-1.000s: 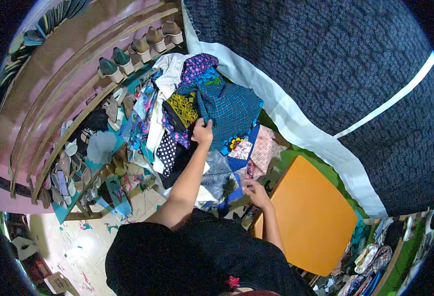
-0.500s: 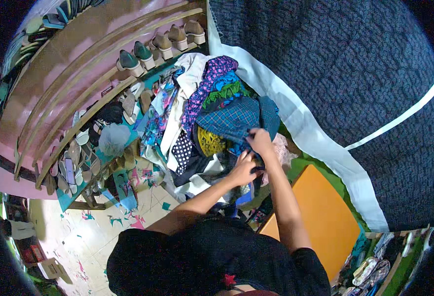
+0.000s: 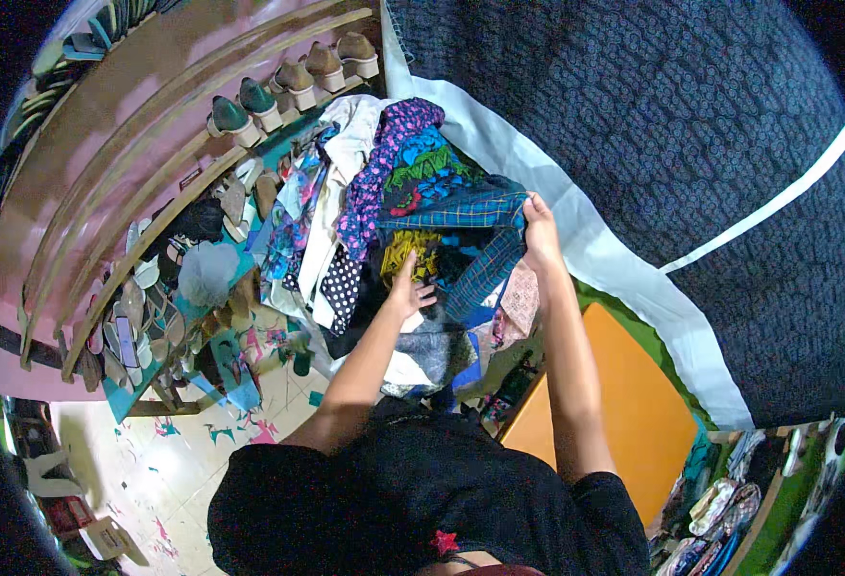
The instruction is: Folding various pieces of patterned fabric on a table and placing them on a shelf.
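A heap of mixed printed cloths [image 3: 365,230] lies in front of me. My right hand [image 3: 541,233] grips the edge of a blue-green plaid cloth [image 3: 461,213] and lifts it off the heap. My left hand [image 3: 409,288] rests flat with fingers spread on the dark cloths under the plaid one, beside a yellow patterned piece [image 3: 405,252]. A purple dotted cloth [image 3: 384,163] and a white cloth with black dots [image 3: 341,288] lie to the left in the heap.
Wooden shelves [image 3: 154,144] at the left carry pairs of shoes [image 3: 250,104] and sandals. A large dark blue patterned sheet with a white border [image 3: 653,144] fills the right side. An orange board [image 3: 634,413] lies at my lower right. Patterned floor tiles [image 3: 182,470] show below.
My right hand has gone up from the lower cloths to the plaid cloth and taken its edge. My left hand has dropped from the plaid cloth down onto the dark cloths.
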The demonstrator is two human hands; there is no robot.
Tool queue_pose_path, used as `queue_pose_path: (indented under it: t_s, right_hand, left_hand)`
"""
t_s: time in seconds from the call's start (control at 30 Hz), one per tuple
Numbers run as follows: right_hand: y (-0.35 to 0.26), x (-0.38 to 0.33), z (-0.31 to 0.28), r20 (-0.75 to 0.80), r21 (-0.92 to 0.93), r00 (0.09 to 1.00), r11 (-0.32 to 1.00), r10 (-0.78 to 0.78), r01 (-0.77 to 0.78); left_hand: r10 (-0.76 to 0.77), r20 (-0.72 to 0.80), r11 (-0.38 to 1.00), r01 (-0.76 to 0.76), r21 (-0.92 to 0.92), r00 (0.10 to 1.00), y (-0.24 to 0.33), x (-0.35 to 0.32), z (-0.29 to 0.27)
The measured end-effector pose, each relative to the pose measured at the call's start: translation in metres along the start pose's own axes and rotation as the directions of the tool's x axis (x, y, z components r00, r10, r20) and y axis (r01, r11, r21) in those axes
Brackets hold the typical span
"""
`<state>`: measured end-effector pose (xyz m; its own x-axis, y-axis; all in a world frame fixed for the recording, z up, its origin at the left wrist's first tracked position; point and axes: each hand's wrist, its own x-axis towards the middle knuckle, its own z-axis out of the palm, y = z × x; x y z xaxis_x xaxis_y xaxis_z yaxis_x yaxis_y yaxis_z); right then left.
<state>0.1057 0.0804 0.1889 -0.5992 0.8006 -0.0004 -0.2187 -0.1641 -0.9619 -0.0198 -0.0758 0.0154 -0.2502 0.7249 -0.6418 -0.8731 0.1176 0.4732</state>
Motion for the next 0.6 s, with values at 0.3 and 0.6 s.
queue_pose_path:
  t_s: [0.3,0.6]
  right_hand:
    - [-0.043,-0.015,0.005,-0.114,0.368,0.993,0.929,0.01,0.033]
    - [-0.097,-0.01,-0.05,-0.029,0.615,0.979,0.769,-0.2,0.175]
  left_hand:
    - [0.0,0.167,0.92,0.066,-0.387,0.986,0.011,0.038,0.022]
    - [0.21,0.183,0.736,-0.032,-0.676,0.96,0.018,0.043,0.001]
